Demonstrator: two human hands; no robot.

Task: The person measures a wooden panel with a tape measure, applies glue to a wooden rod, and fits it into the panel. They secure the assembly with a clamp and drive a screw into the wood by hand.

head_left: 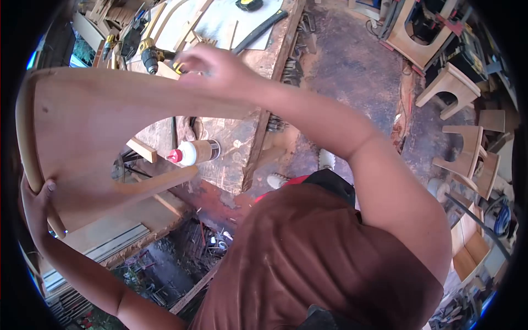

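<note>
A curved wooden panel [88, 121] with an arch-shaped cutout stands tilted on the left, a rounded wooden strip [26, 132] along its outer edge. My left hand [39, 206] is closed around that edge near its lower end, thumb on the panel's face. Over the panel's upper leg is my right hand [217, 71], slightly blurred, with its fingers curled together; what they hold, if anything, I cannot tell. Beyond the panel, a white glue bottle [190, 153] with a red cap lies on the workbench [234, 165]. A yellow-and-black drill [148, 55] lies just left of my right hand.
Wooden strips [187, 27] and a dark bar [258, 32] lie on the back of the bench. Arched wooden pieces [451, 91] stand on the floor at right, some held in clamps. Below left, a lower surface carries boards [110, 242], with clutter beneath.
</note>
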